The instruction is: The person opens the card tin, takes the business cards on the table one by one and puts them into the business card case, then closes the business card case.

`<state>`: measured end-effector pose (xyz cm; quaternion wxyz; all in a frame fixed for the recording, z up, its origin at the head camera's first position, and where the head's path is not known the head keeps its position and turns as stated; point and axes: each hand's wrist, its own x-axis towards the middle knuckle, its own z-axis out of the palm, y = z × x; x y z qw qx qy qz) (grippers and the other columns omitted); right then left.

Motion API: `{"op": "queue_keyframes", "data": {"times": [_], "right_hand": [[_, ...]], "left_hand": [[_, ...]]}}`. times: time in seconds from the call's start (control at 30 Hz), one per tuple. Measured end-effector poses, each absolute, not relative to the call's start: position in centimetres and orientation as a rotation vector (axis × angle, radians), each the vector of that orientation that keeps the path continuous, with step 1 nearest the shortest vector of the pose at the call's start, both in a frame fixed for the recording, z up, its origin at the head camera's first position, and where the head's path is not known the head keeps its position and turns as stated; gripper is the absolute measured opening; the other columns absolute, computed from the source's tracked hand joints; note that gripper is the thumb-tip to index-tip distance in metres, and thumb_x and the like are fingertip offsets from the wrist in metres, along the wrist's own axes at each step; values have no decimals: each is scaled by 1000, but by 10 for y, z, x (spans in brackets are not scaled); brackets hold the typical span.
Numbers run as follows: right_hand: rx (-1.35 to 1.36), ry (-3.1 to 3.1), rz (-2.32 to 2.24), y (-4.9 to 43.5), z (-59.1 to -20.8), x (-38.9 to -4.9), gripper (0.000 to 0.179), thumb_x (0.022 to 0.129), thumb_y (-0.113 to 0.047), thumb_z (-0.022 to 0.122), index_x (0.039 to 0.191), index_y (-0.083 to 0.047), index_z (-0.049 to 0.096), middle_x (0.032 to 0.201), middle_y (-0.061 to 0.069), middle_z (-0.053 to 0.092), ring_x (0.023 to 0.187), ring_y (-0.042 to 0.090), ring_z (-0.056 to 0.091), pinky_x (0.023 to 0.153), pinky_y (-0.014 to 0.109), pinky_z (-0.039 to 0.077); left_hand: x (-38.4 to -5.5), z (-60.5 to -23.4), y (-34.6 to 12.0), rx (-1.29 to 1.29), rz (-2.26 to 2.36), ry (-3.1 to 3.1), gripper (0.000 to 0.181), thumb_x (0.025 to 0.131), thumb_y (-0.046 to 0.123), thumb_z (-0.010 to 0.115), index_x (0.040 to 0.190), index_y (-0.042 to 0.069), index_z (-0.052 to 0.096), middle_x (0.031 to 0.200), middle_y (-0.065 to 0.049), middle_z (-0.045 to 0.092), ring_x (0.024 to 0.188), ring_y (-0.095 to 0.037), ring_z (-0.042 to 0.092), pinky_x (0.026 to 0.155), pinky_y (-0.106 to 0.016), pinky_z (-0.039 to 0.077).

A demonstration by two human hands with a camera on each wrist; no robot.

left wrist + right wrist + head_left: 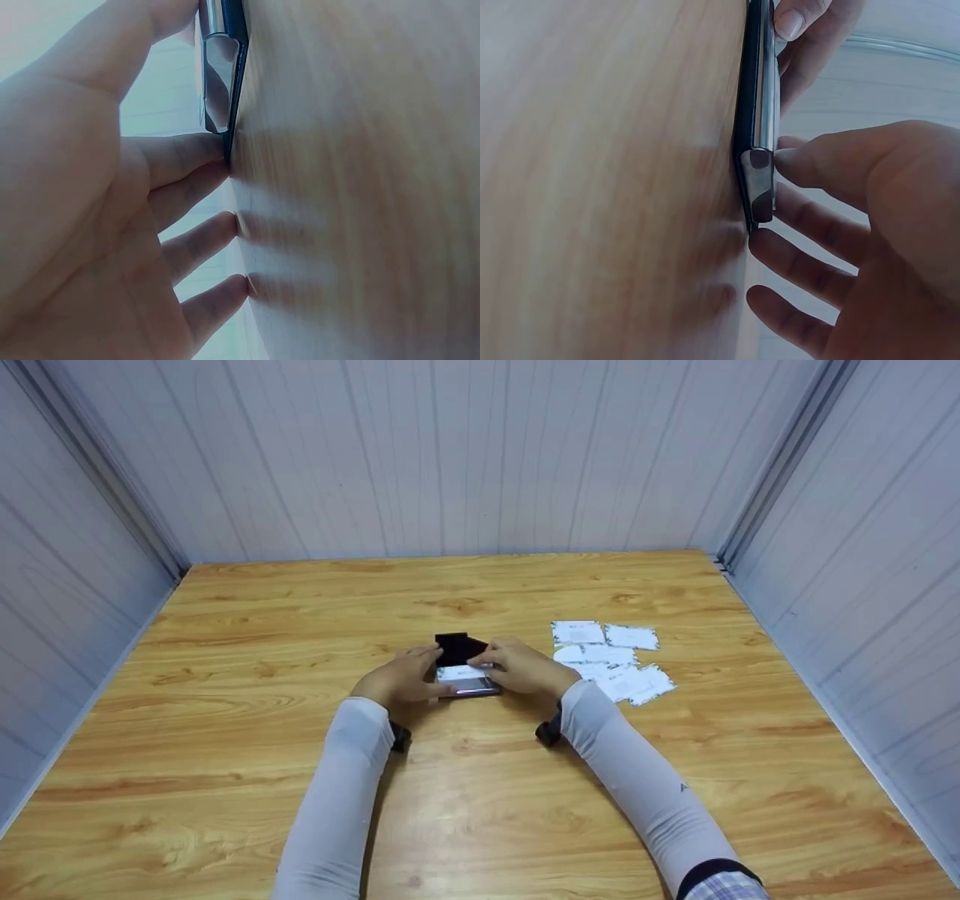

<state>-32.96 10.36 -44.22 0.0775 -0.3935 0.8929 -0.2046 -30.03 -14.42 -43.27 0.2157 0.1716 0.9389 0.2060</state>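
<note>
A black card case (469, 690) with a shiny metal edge lies on the table, its black lid (454, 649) folded back. On the case is a white card (452, 672). My left hand (401, 673) holds the left end of the case, thumb at the front edge and fingers at the back corner. In the left wrist view its other fingertips (238, 287) rest on the table. My right hand (525, 666) pinches the card at its right end, thumb tip (784, 163) close over the metal edge. Its lower fingers reach the back of the case.
Several white printed cards (577, 632) lie spread, partly overlapping, on the wooden table (247, 720) to the right of my right hand. Pale panel walls (480, 457) stand at the back and both sides. A black wrist camera (550, 731) hangs under my right wrist.
</note>
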Motion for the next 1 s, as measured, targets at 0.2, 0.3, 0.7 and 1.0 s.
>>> {"op": "queue_keyframes", "data": {"times": [0.2,0.3,0.7,1.0], "right_hand": [[-1154,2662,-600,103,-441,-329,33,103,-11,55,135,-10,65,117,11,61,107,27,53,92,40,46],[-1176,2655,-598,103,-441,-329,33,103,-9,55,134,-9,66,118,12,62,109,27,54,94,41,46],[-1241,2604,-604,106,-440,-331,32,103,-9,56,133,-4,64,127,13,61,121,28,54,105,41,42],[-1129,2598,-653,115,-434,-325,39,104,-15,55,142,-6,56,136,12,55,122,26,52,104,42,42]], "left_hand": [[-302,-434,-145,479,578,2604,90,96,58,59,163,15,15,167,-9,12,152,-33,7,119,-56,16],[-302,-434,-145,485,577,2611,90,97,57,59,163,14,16,167,-10,13,152,-34,7,119,-56,17],[-300,-432,-145,509,582,2606,91,97,57,59,162,11,15,167,-10,12,152,-32,8,120,-53,16],[-301,-433,-144,506,562,2612,91,96,59,58,162,13,16,167,-9,13,152,-33,9,119,-54,16]]}}
